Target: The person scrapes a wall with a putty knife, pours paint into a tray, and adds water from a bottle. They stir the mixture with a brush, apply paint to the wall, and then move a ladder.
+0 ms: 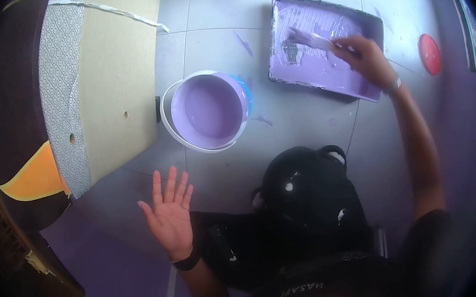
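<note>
My right hand (364, 61) grips a paintbrush (312, 39) by its handle, and the bristles are coated in lilac paint. The brush is over a dark-rimmed paint tray (378, 86) whose ridged floor is covered in the same paint, with a bare dark patch near the bristles. My left hand (171, 217) is raised palm up, fingers spread, holding nothing. Beyond that hand a white bucket (215, 148) of lilac paint stands on the floor, its handle folded down to the left side.
A wooden panel or cabinet (123, 85) rises on the left, with a twisted strip (110, 11) across its top. Grey floor tiles (211, 48) carry lilac smears. A red round lid (430, 54) is at the right. My dark-clothed knee (310, 181) is in front.
</note>
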Tool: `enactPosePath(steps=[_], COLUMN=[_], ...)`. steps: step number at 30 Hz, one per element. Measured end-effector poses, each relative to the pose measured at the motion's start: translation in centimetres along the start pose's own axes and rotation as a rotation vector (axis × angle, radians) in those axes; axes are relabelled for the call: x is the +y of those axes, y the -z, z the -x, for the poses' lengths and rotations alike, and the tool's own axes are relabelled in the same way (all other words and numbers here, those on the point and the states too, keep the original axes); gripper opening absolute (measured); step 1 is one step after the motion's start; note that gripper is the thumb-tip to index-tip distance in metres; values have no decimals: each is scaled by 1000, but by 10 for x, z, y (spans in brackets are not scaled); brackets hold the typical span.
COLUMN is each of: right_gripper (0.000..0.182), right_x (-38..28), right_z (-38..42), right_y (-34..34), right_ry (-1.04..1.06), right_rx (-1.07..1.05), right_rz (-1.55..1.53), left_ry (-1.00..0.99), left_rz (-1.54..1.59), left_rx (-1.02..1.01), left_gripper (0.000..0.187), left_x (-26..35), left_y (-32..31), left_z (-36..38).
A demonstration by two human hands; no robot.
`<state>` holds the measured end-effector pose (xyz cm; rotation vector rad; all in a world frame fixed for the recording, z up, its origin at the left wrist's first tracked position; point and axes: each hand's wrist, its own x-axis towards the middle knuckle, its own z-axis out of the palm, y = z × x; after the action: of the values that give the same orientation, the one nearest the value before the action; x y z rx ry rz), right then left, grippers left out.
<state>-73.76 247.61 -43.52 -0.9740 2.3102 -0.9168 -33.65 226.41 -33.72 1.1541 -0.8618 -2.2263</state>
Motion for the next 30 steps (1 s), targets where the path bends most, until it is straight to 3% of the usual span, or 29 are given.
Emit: enactPosePath(steps=[2, 4, 9, 13, 15, 17, 19, 22, 26, 28, 30], right_gripper=[24, 32, 40, 39, 39, 32, 27, 23, 27, 30, 31], right_x=[31, 56, 86, 51, 49, 50, 51, 43, 42, 43, 65], right_z=[38, 73, 124, 126, 124, 121, 118, 104, 66, 46, 42], right_y=[-7, -28, -81, -85, -81, -79, -74, -53, -34, -38, -42], right_ry=[78, -19, -145, -130, -223, -185, 11, -46, 56, 222, 234], right_rx=[163, 283, 197, 220, 149, 178, 262, 400, 393, 155, 75], right_rz=[204, 313, 533, 462, 161, 213, 290, 293, 392, 529, 636], left_ry=[28, 12, 22, 34, 37, 80, 80, 94, 97, 85, 70], left_rz=[-59, -127, -146, -117, -100, -26, -14, -14, -29, -34, -43], left_rx=[-41, -40, -47, -63, -88, -117, -145, -167, -176, -156, -131], left_gripper=[71, 71, 69, 69, 69, 70, 70, 71, 71, 70, 70], left_x=[2, 2, 2, 3, 2, 2, 2, 3, 3, 3, 3], left_y=[-2, 0, 6, 1, -3, -8, -12, -14, -13, -12, -11], left_z=[0, -3, -15, -25, -29, -32, -35, -38, -42, -45, -46])
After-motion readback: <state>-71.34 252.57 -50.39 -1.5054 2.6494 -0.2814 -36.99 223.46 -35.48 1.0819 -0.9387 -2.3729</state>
